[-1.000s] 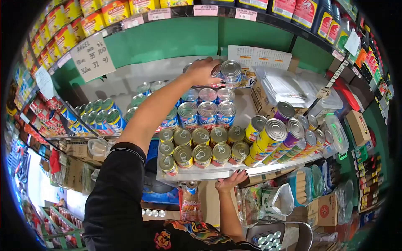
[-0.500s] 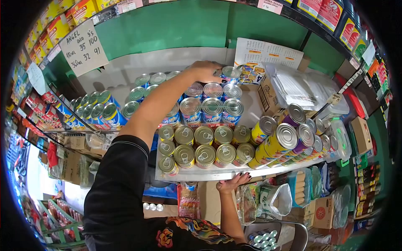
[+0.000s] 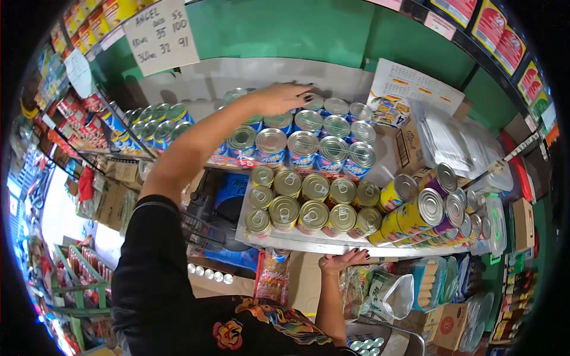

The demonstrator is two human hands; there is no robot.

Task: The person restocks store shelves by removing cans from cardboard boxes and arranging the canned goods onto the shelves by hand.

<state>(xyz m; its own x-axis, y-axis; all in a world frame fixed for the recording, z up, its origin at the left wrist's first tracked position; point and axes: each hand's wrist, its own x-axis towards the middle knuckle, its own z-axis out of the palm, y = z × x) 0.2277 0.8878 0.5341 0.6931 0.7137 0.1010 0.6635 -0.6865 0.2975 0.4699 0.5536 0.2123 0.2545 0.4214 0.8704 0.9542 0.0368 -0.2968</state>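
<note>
My left hand [image 3: 284,98] stretches over the back rows of blue-labelled cans [image 3: 271,140], fingers extended and nothing in them. Its fingertips are close to the lids of the rear cans [image 3: 336,107]; whether they touch is unclear. At the shelf's front edge [image 3: 309,243], my right hand [image 3: 344,260] is open with fingers spread, resting against the edge from below. Just above it stand several gold-lidded cans with pull tabs [image 3: 313,215]. My left forearm hides part of the blue-labelled rows.
Tall yellow cans [image 3: 409,219] stand to the right, beside a cardboard box [image 3: 409,142] and clear plastic containers [image 3: 454,148]. A calendar [image 3: 409,86] leans at the back. More blue-labelled cans [image 3: 163,133] line the left. Bagged goods [image 3: 389,293] sit below.
My left hand has let go of the can at the back right corner and moved left, its fingers straightened. That can stands in the back row. The view has shifted; my right hand stays at the edge.
</note>
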